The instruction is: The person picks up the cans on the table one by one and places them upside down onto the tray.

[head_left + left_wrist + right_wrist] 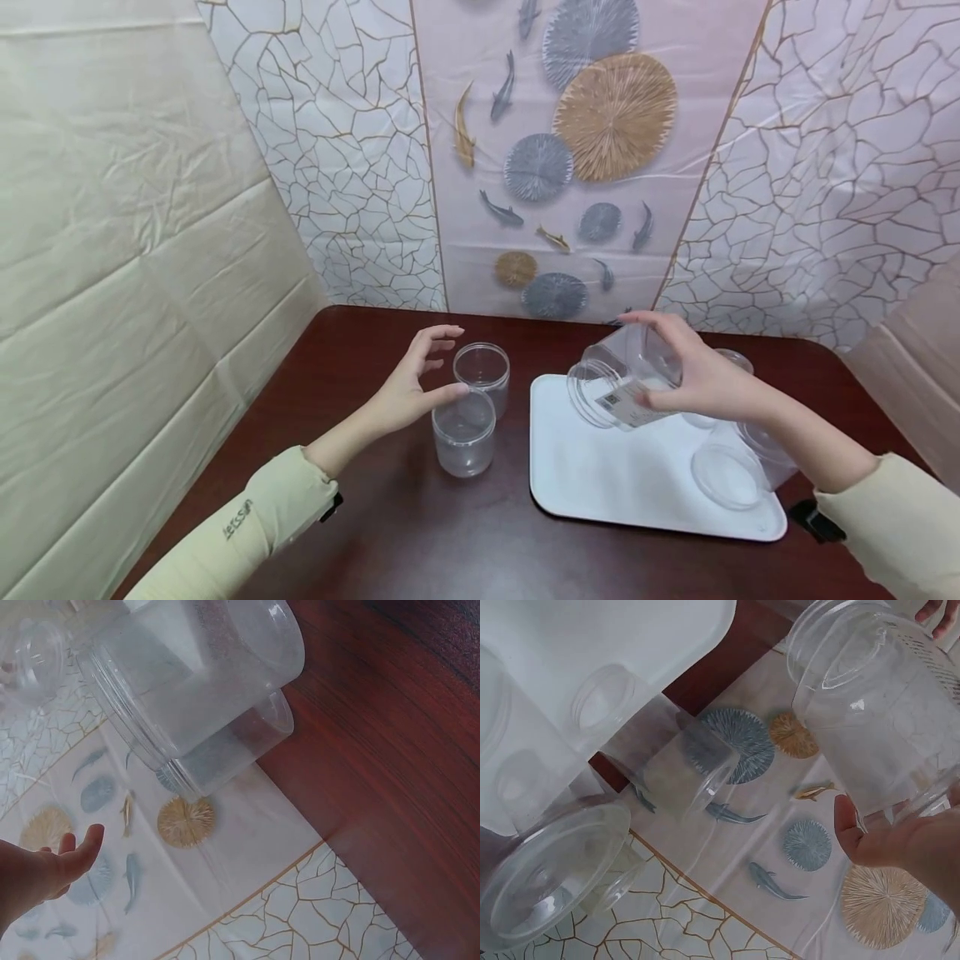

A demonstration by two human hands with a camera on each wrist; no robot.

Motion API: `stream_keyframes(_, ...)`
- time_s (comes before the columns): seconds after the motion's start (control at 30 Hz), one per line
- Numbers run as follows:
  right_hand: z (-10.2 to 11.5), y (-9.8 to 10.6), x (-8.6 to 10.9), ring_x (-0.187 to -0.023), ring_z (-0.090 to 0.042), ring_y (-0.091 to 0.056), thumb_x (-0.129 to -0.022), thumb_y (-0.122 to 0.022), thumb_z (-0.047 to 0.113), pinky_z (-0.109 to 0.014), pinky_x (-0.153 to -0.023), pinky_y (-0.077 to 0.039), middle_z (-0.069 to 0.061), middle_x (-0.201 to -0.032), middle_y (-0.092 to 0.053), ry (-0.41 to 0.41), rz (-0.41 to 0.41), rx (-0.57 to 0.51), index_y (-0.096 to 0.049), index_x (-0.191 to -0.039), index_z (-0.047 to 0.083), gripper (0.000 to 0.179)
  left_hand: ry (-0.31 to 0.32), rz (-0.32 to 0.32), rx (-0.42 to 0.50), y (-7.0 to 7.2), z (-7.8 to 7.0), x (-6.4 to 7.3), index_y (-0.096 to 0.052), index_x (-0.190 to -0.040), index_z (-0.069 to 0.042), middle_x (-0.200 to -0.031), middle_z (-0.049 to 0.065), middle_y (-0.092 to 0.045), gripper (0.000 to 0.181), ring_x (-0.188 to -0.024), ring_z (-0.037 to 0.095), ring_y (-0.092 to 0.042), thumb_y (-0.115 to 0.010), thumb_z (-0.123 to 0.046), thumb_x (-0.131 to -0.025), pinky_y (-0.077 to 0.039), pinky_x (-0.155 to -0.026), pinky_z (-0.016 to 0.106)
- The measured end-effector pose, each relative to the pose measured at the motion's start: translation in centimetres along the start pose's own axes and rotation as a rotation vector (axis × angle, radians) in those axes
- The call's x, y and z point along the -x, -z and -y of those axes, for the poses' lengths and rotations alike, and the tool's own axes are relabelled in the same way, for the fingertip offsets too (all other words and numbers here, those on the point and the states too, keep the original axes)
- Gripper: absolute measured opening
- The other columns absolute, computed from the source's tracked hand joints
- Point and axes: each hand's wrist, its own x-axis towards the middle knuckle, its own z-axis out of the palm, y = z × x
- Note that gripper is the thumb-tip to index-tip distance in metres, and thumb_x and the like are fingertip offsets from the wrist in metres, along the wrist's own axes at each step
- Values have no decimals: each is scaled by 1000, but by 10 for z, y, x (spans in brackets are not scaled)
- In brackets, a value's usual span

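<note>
My right hand [705, 375] grips a clear plastic jar [637, 354] with a printed white label [626, 404], tilted sideways above the white tray [592, 483]. In the right wrist view the same jar [877, 727] fills the upper right. Left of the tray, two clear jars stand on the table, a front one [463, 454] and a back one [486, 362]. Around their left side my left hand [408, 387] is spread, its thumb overlapping the front jar's rim in the head view. Whether the thumb touches it I cannot tell. Left wrist view: fingers [71, 862] apart from the jars.
More clear jars crowd the tray's right side, one [776, 458] partly hidden by my right forearm. A clear round rim [726, 477] shows at the tray's front right. The dark wooden table [420, 542] ends at a patterned backdrop [480, 283].
</note>
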Motion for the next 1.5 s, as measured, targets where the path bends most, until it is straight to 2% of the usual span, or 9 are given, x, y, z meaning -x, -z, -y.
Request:
stream_keyframes(0.2, -2, -1, 3, -118, -30, -34, -67, -77, 12, -52, -85, -39, -11, -131, -39, 0, 30, 119, -36, -138, 19, 82, 0, 5, -1, -1, -1, 0, -36, -136, -15, -139, 6, -36, 66, -128, 27, -40, -71, -11, -81, -36, -102, 54)
stream_keyframes(0.33, -4, -3, 4, -108, -27, -39, -64, -80, 13, -43, -79, -37, -7, -124, -44, 38, 30, 208, -42, -134, 24, 81, -3, 2, -7, -1, 1, 1, -35, -137, -14, -140, 7, -35, 67, -128, 28, -40, -71, -10, -81, -36, -102, 54)
stream_keyframes(0.53, -12, -6, 4, -104, -24, -42, -63, -81, 19, -43, -76, -37, -1, -124, -48, 94, 58, 301, -46, -129, 28, 75, 4, 3, -6, -2, 4, 4, -35, -136, -15, -139, 8, -36, 66, -128, 29, -40, -72, -10, -81, -36, -102, 57)
stream_keyframes(0.67, -17, -9, 5, -104, -22, -42, -62, -82, 20, -39, -73, -34, 2, -124, -47, 66, 113, 339, -47, -128, 30, 75, 13, 7, -14, -1, 6, 8, -35, -137, -15, -139, 8, -36, 67, -127, 29, -40, -72, -11, -81, -36, -102, 55)
stream_keyframes(0.77, -19, -11, 5, -106, -26, -44, -62, -81, 20, -36, -70, -33, 0, -124, -47, 65, 145, 369, -48, -127, 29, 74, 15, 11, -22, 0, 8, 10, -35, -137, -14, -139, 9, -36, 67, -127, 30, -40, -72, -11, -81, -37, -102, 54)
stream_keyframes(1.0, -21, -14, 7, -118, -37, -41, -60, -80, 16, -44, -70, -38, -11, -128, -46, 71, 183, 398, -48, -126, 24, 73, 31, 11, -36, 2, 11, 14, -35, -137, -15, -138, 11, -35, 68, -126, 30, -40, -72, -10, -81, -37, -101, 54)
stream_keyframes(1.27, -29, -20, 11, -108, -34, -46, -57, -82, 18, -42, -66, -38, -6, -123, -49, 55, 218, 425, -49, -124, 24, 74, 58, 16, -24, 4, 13, 18, -35, -136, -17, -138, 7, -35, 67, -126, 28, -39, -73, -13, -81, -36, -102, 53)
stream_keyframes(1.5, -34, -29, 15, -107, -33, -48, -60, -82, 19, -59, -68, -43, -7, -121, -49, 34, 286, 443, -48, -123, 23, 72, 62, 22, -27, 4, 17, 20, -35, -136, -16, -138, 9, -34, 68, -126, 29, -38, -73, -13, -81, -35, -102, 55)
